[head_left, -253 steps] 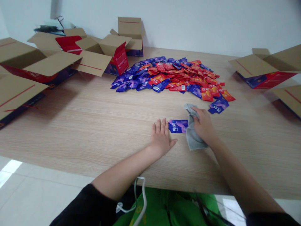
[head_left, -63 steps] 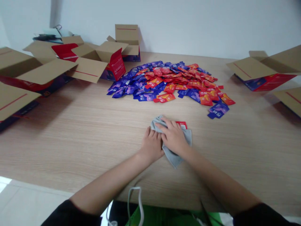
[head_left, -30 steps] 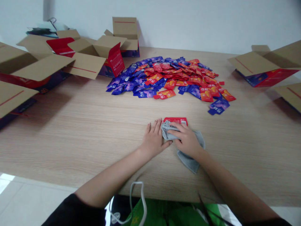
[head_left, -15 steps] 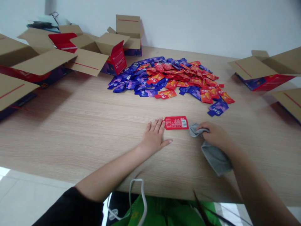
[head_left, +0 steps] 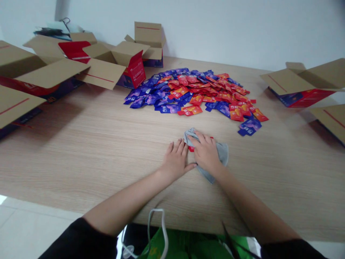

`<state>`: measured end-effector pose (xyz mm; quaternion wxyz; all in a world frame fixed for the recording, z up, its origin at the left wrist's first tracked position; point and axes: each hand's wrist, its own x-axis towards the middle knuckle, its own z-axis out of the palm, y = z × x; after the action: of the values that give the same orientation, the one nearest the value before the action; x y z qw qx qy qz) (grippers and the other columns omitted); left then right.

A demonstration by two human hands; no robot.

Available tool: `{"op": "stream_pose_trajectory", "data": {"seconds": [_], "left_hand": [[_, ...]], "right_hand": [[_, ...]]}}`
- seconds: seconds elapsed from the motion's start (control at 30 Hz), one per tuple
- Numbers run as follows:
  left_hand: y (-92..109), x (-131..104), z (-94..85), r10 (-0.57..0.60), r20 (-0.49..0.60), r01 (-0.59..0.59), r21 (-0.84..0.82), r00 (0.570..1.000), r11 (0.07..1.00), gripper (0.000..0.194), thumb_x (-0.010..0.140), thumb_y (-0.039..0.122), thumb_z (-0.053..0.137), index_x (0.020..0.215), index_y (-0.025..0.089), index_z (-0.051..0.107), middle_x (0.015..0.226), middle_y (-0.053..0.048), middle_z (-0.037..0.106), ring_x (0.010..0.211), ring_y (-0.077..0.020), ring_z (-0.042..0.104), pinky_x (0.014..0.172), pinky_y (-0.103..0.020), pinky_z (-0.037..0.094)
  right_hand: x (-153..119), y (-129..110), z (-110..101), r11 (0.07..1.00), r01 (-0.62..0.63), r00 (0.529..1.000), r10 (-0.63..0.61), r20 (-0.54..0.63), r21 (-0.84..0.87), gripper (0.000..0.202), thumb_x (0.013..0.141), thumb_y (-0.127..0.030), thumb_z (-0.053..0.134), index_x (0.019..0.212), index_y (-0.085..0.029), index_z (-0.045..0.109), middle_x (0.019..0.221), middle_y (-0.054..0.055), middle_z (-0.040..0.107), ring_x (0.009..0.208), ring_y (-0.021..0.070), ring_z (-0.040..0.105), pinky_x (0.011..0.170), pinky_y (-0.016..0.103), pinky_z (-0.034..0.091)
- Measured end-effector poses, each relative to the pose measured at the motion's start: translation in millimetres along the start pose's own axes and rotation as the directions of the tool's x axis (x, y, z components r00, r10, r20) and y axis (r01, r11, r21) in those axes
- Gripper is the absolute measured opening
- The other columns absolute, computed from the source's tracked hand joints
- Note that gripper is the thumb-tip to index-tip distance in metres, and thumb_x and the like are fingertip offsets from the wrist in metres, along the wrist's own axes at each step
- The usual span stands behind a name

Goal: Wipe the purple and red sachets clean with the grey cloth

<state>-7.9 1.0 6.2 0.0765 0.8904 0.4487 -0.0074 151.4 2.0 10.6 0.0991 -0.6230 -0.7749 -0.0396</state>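
My left hand lies flat on the wooden table, fingers spread, its fingertips at the left end of a red packet. Most of that packet is hidden under a grey cloth and my right hand. The right hand presses the cloth down over the packet, and the cloth sticks out on both sides of it. Both hands are close together, the left thumb near the cloth's edge. Beyond them is a heap of blue and red-orange packets.
Open cardboard boxes stand at the left, at the back and at the right. A single blue packet lies at the heap's near right edge. The table's front edge runs close to my body.
My right hand has moved left with the grey cloth, from beside the red packet to on top of it. My left hand has stayed nearly in place.
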Motion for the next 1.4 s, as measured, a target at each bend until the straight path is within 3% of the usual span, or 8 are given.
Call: {"op": "stream_pose_trajectory", "data": {"seconds": [0.33, 0.5, 0.6, 0.73, 0.83, 0.9, 1.27, 1.4], "left_hand": [[1, 1, 1.2, -0.014, -0.004, 0.014, 0.000, 1.000, 1.000, 0.089, 0.092, 0.070, 0.040, 0.154, 0.008, 0.027, 0.162, -0.016, 0.020, 0.150, -0.0320, 0.020, 0.119, -0.051, 0.022], [2, 0, 0.2, -0.019, -0.002, 0.019, 0.000, 1.000, 1.000, 0.088, 0.093, 0.068, 0.039, 0.154, 0.007, 0.026, 0.163, -0.016, 0.018, 0.150, -0.0318, 0.019, 0.119, -0.051, 0.021], [2, -1, 0.4, -0.023, -0.003, 0.023, 0.006, 1.000, 1.000, 0.087, 0.093, 0.067, 0.038, 0.154, 0.007, 0.025, 0.163, -0.016, 0.016, 0.150, -0.0315, 0.019, 0.119, -0.052, 0.020], [1, -1, 0.7, -0.006, -0.010, 0.006, 0.019, 1.000, 1.000, 0.087, 0.093, 0.066, 0.040, 0.154, 0.006, 0.026, 0.162, -0.018, 0.019, 0.150, -0.0325, 0.019, 0.119, -0.053, 0.020], [0, -1, 0.0, 0.025, 0.028, -0.026, 0.039, 0.999, 0.999, 0.082, 0.093, 0.061, 0.045, 0.151, 0.004, 0.033, 0.158, -0.021, 0.030, 0.148, -0.0342, 0.025, 0.120, -0.054, 0.017], [0, -1, -0.9, 0.037, 0.044, -0.039, 0.049, 0.998, 0.998, 0.082, 0.092, 0.060, 0.048, 0.149, 0.003, 0.036, 0.157, -0.022, 0.033, 0.147, -0.0354, 0.027, 0.120, -0.054, 0.016], [1, -1, 2.7, 0.001, -0.006, -0.001, 0.023, 1.000, 1.000, 0.089, 0.093, 0.069, 0.037, 0.155, 0.006, 0.023, 0.163, -0.017, 0.016, 0.150, -0.0318, 0.017, 0.120, -0.052, 0.020], [1, -1, 5.1, -0.002, -0.016, 0.002, 0.020, 1.000, 1.000, 0.089, 0.093, 0.069, 0.036, 0.154, 0.006, 0.024, 0.163, -0.018, 0.016, 0.150, -0.0324, 0.017, 0.120, -0.052, 0.019]], "right_hand": [[-46, 72, 2, 0.963, -0.234, 0.970, 0.221, -0.105, -0.133, 0.054, 0.085, -0.016, 0.045, 0.137, -0.021, 0.057, 0.139, 0.014, 0.052, 0.107, 0.0309, 0.051, 0.087, 0.045, 0.044], [-30, 115, -13, 0.955, -0.296, 0.953, 0.297, 0.052, -0.038, 0.051, 0.080, -0.012, 0.046, 0.126, -0.017, 0.065, 0.116, 0.017, 0.059, 0.102, 0.0282, 0.058, 0.087, 0.041, 0.046], [-5, 106, -25, 0.956, -0.269, 0.963, 0.265, 0.043, 0.118, 0.055, 0.077, -0.008, 0.043, 0.128, -0.017, 0.064, 0.113, 0.014, 0.062, 0.099, 0.0253, 0.061, 0.089, 0.039, 0.047], [7, 44, -19, 0.976, -0.081, 0.982, 0.113, -0.151, 0.204, 0.059, 0.082, -0.010, 0.041, 0.138, -0.018, 0.056, 0.138, 0.014, 0.052, 0.116, 0.0278, 0.052, 0.096, 0.043, 0.043], [-4, 0, -6, 0.991, 0.027, 0.997, -0.018, -0.071, 0.129, 0.057, 0.086, -0.016, 0.043, 0.142, -0.025, 0.052, 0.149, 0.010, 0.045, 0.114, 0.0295, 0.049, 0.097, 0.047, 0.040], [-13, -12, 0, 0.996, 0.054, 0.999, -0.054, -0.008, 0.072, 0.058, 0.088, -0.020, 0.045, 0.145, -0.028, 0.049, 0.152, 0.007, 0.042, 0.114, 0.0302, 0.048, 0.097, 0.049, 0.038], [-44, 51, -1, 0.959, -0.243, 0.970, 0.242, -0.028, -0.146, 0.058, 0.089, -0.024, 0.046, 0.146, -0.021, 0.046, 0.142, 0.016, 0.048, 0.106, 0.0326, 0.048, 0.085, 0.047, 0.044], [-52, 82, 0, 0.971, -0.222, 0.974, 0.218, -0.054, -0.087, 0.055, 0.087, -0.018, 0.043, 0.142, -0.019, 0.052, 0.137, 0.018, 0.050, 0.109, 0.0334, 0.050, 0.088, 0.050, 0.045]]}}
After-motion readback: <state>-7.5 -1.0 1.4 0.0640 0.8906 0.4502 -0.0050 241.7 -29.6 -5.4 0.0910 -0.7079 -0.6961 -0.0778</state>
